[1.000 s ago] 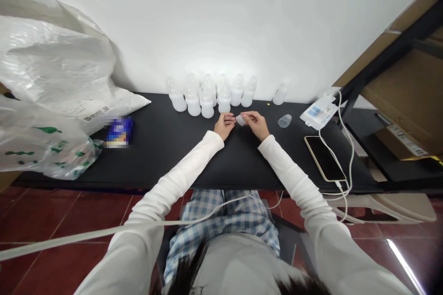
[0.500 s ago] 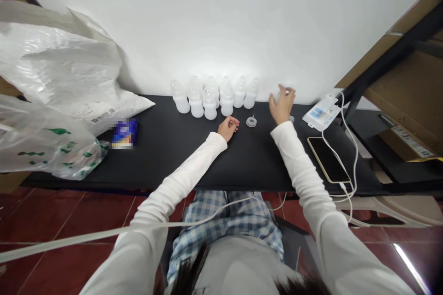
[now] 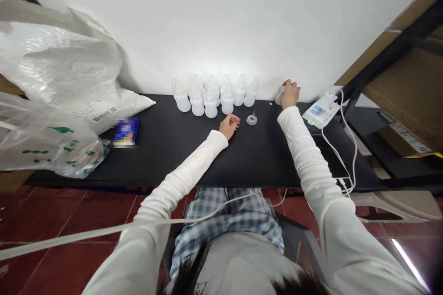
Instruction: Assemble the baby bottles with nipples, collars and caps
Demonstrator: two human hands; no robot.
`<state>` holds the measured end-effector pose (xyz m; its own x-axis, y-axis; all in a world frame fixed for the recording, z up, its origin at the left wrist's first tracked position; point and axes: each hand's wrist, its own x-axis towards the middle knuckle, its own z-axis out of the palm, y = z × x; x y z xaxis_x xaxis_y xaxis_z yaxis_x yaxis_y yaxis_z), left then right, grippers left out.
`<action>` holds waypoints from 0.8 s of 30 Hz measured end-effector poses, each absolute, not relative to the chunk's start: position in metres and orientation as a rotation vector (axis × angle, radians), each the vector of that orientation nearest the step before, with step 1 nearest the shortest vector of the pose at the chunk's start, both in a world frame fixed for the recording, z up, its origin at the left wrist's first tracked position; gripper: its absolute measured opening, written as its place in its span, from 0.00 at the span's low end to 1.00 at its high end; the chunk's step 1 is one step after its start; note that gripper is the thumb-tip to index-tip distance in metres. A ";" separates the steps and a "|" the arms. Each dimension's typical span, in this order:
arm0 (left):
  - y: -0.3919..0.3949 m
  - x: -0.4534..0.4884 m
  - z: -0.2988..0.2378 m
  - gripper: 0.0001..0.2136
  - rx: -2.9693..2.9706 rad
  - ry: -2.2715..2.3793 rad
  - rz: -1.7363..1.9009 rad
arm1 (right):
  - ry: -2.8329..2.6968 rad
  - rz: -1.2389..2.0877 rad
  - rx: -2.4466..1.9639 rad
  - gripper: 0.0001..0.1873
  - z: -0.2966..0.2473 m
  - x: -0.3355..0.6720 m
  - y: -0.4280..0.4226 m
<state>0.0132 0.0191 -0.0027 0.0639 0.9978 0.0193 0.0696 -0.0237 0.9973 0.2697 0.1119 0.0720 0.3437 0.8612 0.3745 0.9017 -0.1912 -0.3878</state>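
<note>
From my remote view, the right hand is the nearer, its fingers apparently clenched around a frosted white plastic baby bottle upright by the wall, while the left hand rests empty near a clear round plastic collar on the black surface.

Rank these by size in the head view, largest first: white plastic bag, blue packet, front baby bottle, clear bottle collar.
1. White plastic bag
2. Blue packet and front baby bottle: they look alike in size, so I won't rank them
3. Clear bottle collar
</note>
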 end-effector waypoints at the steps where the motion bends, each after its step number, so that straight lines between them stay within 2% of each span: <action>1: 0.019 0.013 -0.003 0.09 1.319 1.212 1.145 | -1.549 -0.116 -2.036 0.17 0.074 0.269 0.105; 5: 0.020 0.012 -0.010 0.11 1.478 1.237 1.250 | -1.605 -0.258 -1.741 0.17 0.089 0.251 0.063; 9: 0.021 0.012 -0.019 0.28 1.662 1.115 1.454 | -1.728 -0.194 -1.375 0.19 0.098 0.211 0.013; 12: 0.019 0.012 -0.020 0.38 1.678 0.991 1.537 | -1.818 0.025 -1.210 0.21 0.088 0.184 -0.008; 14: 0.017 0.010 -0.017 0.38 1.660 0.946 1.545 | -1.835 0.193 -1.151 0.24 0.075 0.174 -0.008; 17: 0.014 0.000 -0.009 0.33 1.568 1.012 1.531 | -1.761 0.297 -1.144 0.32 0.053 0.177 0.007; 20: 0.013 -0.014 -0.001 0.26 1.406 1.100 1.524 | -1.725 0.253 -1.257 0.30 0.033 0.196 0.026; 24: 0.018 -0.032 0.006 0.23 1.203 1.105 1.522 | -2.059 0.170 -1.442 0.26 0.013 0.217 0.040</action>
<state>-0.0318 0.0185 0.0058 -0.1455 0.9684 0.2025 -0.1075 -0.2190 0.9698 0.2175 0.0397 0.0126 -0.2190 0.8871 0.4063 0.8087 0.3980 -0.4332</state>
